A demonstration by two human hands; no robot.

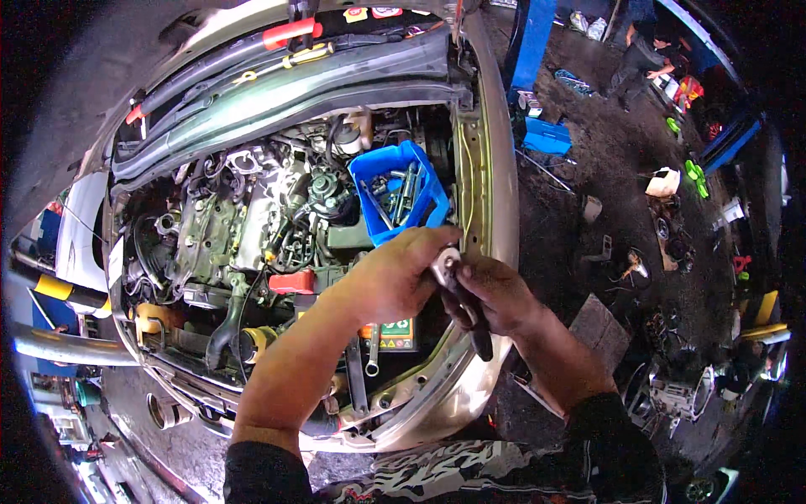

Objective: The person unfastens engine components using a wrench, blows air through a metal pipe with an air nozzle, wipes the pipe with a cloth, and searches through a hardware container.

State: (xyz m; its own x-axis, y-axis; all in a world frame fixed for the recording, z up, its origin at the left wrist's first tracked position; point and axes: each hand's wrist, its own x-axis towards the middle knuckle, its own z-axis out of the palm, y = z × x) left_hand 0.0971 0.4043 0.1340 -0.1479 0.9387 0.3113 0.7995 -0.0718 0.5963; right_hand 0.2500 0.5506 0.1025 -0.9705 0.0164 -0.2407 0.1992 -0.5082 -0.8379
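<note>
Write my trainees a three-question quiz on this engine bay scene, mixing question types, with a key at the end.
1. Multiple choice: what do the left hand and right hand both hold?
A) a ratchet
B) a hammer
C) a funnel

2. Left or right: on which side of the blue bin does the engine appear in the picture?

3. True or false: the blue bin is empty.

Key:
1. A
2. Left
3. False; it holds metal tools.

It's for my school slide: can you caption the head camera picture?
Left hand and right hand together on a dark-handled tool, near a blue bin and a car engine.
</note>
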